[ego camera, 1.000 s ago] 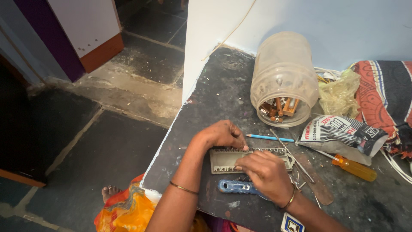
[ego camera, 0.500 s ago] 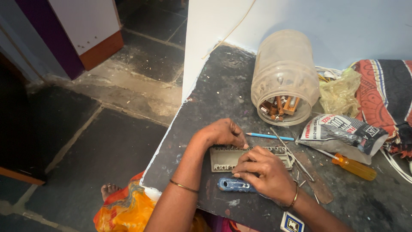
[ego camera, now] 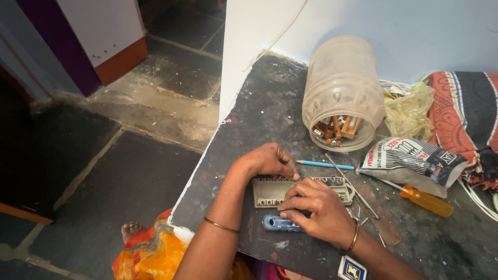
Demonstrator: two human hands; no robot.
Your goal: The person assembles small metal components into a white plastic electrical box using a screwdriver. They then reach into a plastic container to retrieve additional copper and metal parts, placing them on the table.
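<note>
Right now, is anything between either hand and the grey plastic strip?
Nothing visible. The left hand and right hand both rest directly on the grey plastic strip; the blue-handled tool lies beside it, nearer the person.

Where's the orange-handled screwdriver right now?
In the head view, the orange-handled screwdriver lies on the dark table at the right, just below the printed plastic packet and right of the right hand.

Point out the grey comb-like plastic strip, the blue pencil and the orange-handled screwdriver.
grey plastic strip [ego camera: 270,191], head view, its bare left end.
blue pencil [ego camera: 326,165], head view, mid-shaft.
orange-handled screwdriver [ego camera: 426,201], head view, middle of the handle.
</note>
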